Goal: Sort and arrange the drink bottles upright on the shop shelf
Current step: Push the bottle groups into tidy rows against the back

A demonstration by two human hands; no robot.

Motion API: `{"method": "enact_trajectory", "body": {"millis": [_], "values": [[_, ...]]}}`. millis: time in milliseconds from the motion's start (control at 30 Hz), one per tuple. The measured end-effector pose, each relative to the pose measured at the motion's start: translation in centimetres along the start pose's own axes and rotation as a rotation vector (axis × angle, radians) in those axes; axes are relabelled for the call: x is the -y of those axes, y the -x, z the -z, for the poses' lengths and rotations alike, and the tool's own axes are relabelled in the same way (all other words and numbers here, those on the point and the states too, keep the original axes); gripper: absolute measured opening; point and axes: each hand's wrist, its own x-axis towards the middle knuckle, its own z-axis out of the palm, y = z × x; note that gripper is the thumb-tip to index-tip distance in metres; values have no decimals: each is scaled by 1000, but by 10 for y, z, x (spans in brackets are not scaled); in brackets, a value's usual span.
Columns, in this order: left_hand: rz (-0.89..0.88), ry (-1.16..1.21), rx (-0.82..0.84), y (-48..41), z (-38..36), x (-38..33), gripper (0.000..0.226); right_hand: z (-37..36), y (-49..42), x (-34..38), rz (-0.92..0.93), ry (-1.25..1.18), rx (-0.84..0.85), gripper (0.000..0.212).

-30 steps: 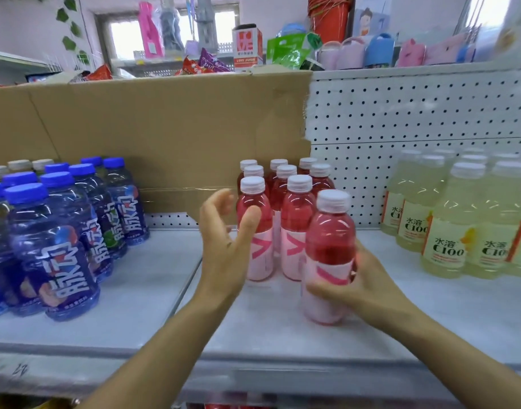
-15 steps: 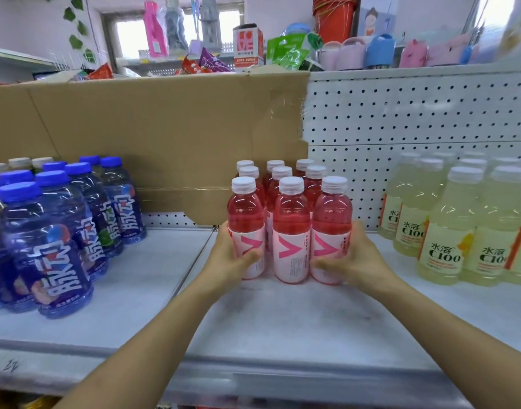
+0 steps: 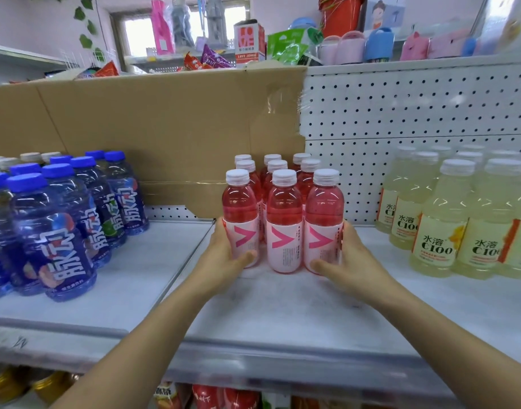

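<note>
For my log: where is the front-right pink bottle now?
The front-right pink bottle stands upright at centre of the head view, beside the front-middle pink bottle, left of the yellow C100 bottles, gripped by the right hand.

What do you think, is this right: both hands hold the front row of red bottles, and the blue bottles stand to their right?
Not quite. The blue bottles stand left of the red bottles; the yellow bottles are on the right, as the head view shows. The left hand and right hand do hold the front row.
</note>
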Motion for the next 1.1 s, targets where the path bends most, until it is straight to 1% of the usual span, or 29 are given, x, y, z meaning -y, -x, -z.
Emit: {"method": "enact_trajectory", "body": {"millis": [67, 133, 200, 267, 367, 467, 567, 700, 800, 867, 933, 1000, 1033, 1067, 1100], "values": [[-30, -102, -15, 11, 1, -2, 80, 1, 12, 6, 9, 85, -35, 81], [-61, -226, -32, 25, 4, -2, 83, -1, 29, 11, 58, 155, -108, 85], [-102, -359, -50, 41, 7, -3, 78, -4, 44, 17, 178, 205, -180, 77], [-171, -455, -74, 55, 11, -5, 66, -8, 53, 25, 268, 214, -183, 64], [-241, -493, -122, 70, 19, -8, 50, -21, 56, 42, 324, 225, -122, 48], [-294, -464, -217, 85, 35, -5, 40, -42, 52, 64, 368, 165, -53, 37], [-355, -429, -318, 97, 65, 7, 39, -74, 46, 93, 424, 113, 48, 34], [-430, -399, -506, 107, 124, 38, 35, -135, 25, 151, 450, 20, 175, 42], [-392, -414, -672, 114, 178, 73, 39, -187, 5, 203, 392, -114, 243, 59], [-320, -353, -782, 116, 214, 98, 48, -220, -7, 234, 345, -227, 290, 70], [-238, -280, -852, 112, 249, 124, 56, -253, -16, 260, 316, -327, 295, 75], [-123, -208, -851, 106, 277, 142, 65, -282, -23, 276, 269, -376, 254, 82], [-79, -180, -831, 102, 287, 147, 69, -293, -25, 280, 242, -383, 219, 81], [-80, -179, -811, 99, 295, 150, 70, -302, -25, 283, 217, -382, 182, 75], [-139, -207, -791, 96, 300, 150, 70, -308, -26, 284, 193, -369, 145, 68]]}}
